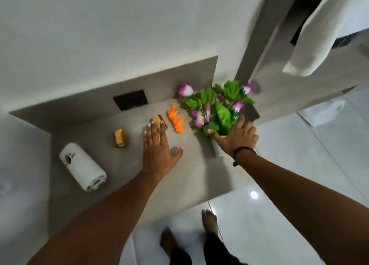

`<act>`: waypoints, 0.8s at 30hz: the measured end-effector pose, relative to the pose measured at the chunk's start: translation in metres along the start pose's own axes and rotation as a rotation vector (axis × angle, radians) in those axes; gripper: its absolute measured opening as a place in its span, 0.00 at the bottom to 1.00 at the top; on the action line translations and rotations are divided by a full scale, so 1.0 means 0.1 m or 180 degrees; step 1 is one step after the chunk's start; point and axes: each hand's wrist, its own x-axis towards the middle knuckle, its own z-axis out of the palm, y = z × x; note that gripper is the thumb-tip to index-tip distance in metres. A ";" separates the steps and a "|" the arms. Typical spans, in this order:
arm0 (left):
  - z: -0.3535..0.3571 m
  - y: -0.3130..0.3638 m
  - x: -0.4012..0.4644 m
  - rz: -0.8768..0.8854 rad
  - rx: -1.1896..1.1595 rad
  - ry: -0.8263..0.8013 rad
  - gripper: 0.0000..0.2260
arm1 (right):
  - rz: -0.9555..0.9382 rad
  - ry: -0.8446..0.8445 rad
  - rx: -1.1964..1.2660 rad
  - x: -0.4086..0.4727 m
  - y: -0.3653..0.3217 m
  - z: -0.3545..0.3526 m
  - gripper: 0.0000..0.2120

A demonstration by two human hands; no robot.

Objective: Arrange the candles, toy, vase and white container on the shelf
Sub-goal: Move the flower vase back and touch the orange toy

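On the grey shelf (127, 177) a white container (82, 166) lies on its side at the left. An amber glass candle (120, 138) also lies on its side. A second candle (158, 120) is partly hidden under the fingertips of my left hand (157, 145), which is spread flat, palm down, fingers apart. An orange toy animal (175, 120) lies on its side between my hands. At the right, my right hand (236, 135) reaches onto the white vase (217, 147) of pink flowers and green leaves (217, 107); its fingers are apart, and the grip is unclear.
A dark rectangular panel (130, 99) is set in the shelf's back wall. A wall column (239, 35) rises behind the flowers. A white cloth (327, 29) hangs at the upper right. My bare feet (208, 221) stand on the glossy white floor below the shelf edge.
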 end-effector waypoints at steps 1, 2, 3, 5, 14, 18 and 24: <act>0.18 0.00 -0.10 -0.0113 0.0045 -0.0237 0.50 | 0.0327 -0.0197 0.0172 0.00 0.04 0.10 0.67; 0.29 0.00 -0.16 -0.0247 0.0057 -0.0373 0.51 | 0.0578 -0.0320 0.0313 0.03 0.05 0.21 0.69; 0.44 -0.02 -0.27 -0.0327 0.0088 -0.0536 0.51 | 0.0755 -0.0448 0.0480 0.03 0.10 0.33 0.69; 0.63 -0.02 -0.41 -0.0426 0.0115 -0.0616 0.50 | 0.0919 -0.0526 0.0861 0.06 0.14 0.52 0.62; 0.86 -0.05 -0.36 -0.0467 0.0184 -0.0466 0.47 | 0.0565 0.0536 0.2048 0.40 -0.14 0.91 0.38; 0.90 -0.06 -0.38 -0.0452 0.0216 -0.0334 0.46 | 0.0425 0.0764 0.2526 0.58 -0.31 0.99 0.38; 0.93 -0.07 -0.33 -0.0490 0.0136 -0.0392 0.46 | 0.0229 0.0739 0.2816 1.05 -0.43 1.08 0.42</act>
